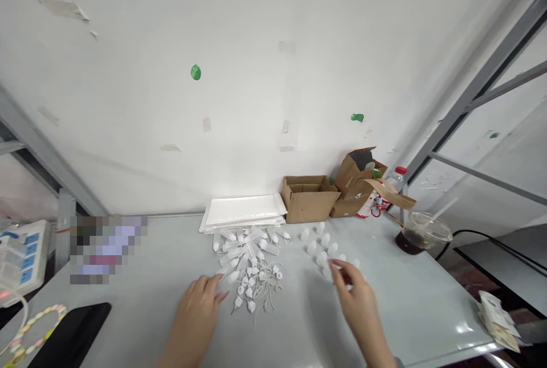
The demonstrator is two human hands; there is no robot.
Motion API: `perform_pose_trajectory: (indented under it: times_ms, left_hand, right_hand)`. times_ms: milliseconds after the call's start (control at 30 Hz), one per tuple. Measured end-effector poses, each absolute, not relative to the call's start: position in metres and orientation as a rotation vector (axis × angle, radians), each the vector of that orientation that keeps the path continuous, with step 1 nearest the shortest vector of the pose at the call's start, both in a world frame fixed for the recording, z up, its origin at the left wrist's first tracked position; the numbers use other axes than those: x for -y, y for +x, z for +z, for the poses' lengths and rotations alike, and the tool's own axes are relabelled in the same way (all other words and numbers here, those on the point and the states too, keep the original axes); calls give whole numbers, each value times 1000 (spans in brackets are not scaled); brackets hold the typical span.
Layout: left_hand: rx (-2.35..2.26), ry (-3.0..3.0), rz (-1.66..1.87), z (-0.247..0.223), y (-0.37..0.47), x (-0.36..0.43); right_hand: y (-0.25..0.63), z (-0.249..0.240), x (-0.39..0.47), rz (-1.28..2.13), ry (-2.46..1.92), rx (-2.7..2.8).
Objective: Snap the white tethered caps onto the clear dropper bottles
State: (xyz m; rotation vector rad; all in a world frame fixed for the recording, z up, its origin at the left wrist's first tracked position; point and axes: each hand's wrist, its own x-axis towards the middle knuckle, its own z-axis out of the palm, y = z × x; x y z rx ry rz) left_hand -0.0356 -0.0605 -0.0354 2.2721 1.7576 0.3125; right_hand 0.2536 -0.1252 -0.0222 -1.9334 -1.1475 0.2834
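My left hand (197, 306) is low over the table at the left of a loose pile of translucent white plastic tubes (252, 248). Its thumb and forefinger are apart, and the forefinger tip meets the end of one tube (229, 268). In front of the tubes lie several small white caps (249, 291) and a tangle of thin white cords (270, 282). My right hand (355, 295) is at a group of small frosted bulb-shaped pieces (322, 258) standing on the table. Its thumb and fingers come together, partly hiding those pieces; anything between them is hidden.
White flat envelopes (243, 211) are stacked behind the pile. An open cardboard box (310, 203), brown paper bag (354, 183) and red-capped bottle (397, 179) stand along the wall. A lidded drink cup (421, 234) is at right, a black phone (72, 334) and bead strap (36, 328) at left.
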Motion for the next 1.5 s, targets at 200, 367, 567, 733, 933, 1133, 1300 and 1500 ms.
perform_pose_trajectory:
  times_ms: [200, 367, 567, 733, 933, 1133, 1300, 1500]
  left_hand:
    - [-1512, 2062, 560, -21, -20, 74]
    - [-1433, 1952, 601, -20, -15, 78]
    - [-1363, 1881, 564, -18, -9, 82]
    - [-1382, 1867, 554, -19, -6, 86]
    - [-1407, 1865, 712, -30, -12, 82]
    - [-1386, 2055, 959, -41, -15, 76]
    - [-1363, 2165, 969, -44, -14, 77]
    - [-1174, 2266, 989, -48, -17, 74]
  right_hand:
    - [176, -23, 101, 635, -1626, 1482]
    - [152, -23, 92, 524, -1614, 1650]
    - [151, -28, 87, 578, -1552, 1557]
    - [156, -38, 88, 640, -1555, 1294]
    - [170, -38, 85, 614, -1550, 1371]
    - [162, -26, 86, 622, -1449, 1669]
    - [153, -28, 89, 723, -1569, 1717]
    - [154, -29, 87, 887, -1541, 1678]
